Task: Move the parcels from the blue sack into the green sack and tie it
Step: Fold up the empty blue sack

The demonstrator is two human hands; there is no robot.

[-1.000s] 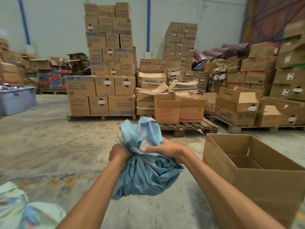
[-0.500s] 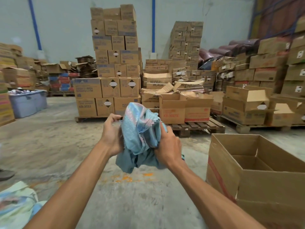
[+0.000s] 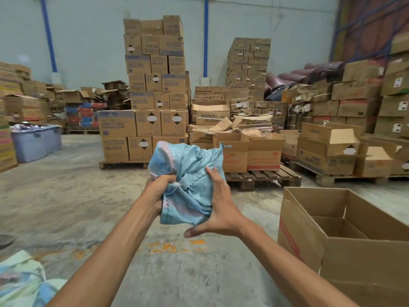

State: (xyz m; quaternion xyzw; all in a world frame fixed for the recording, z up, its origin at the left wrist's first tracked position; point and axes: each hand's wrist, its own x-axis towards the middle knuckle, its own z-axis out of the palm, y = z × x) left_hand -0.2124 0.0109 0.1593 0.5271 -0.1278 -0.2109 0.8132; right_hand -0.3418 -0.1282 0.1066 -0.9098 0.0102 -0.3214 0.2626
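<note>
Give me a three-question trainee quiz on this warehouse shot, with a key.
1. True or false: the blue sack rests inside the open box.
2. Which hand grips the sack with curled fingers? A) left B) right C) neither
3. Fill in: the open box stands on the person's ____ side.

Key
1. False: both hands hold it in the air.
2. A: the left hand grips it; the right hand presses it with straight fingers.
3. right
</note>
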